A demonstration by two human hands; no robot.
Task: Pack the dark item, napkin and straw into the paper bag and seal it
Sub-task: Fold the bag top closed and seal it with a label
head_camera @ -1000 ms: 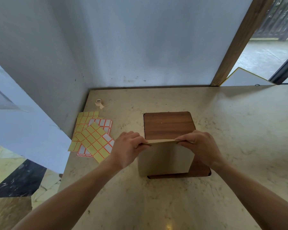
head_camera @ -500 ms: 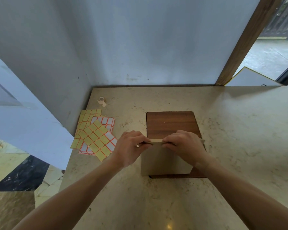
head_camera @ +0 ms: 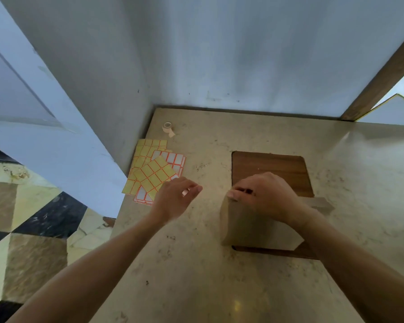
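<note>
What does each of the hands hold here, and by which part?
The right hand pinches the paper bag at its folded top edge; the left hand holds nothing.

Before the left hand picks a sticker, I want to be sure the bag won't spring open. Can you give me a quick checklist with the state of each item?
1. Bag top folded over: ok, the paper bag is closed at its top edge.
2. Fold held down: ok, the right hand presses on it.
3. Left hand free: ok, it is off the bag, beside the sticker sheets.
4. Stickers within reach: ok, they lie just past the left fingers.
5. Bag standing steady on the wooden board: ok, upright.
6. Dark item, napkin and straw inside: cannot tell, the bag hides its contents.
</note>
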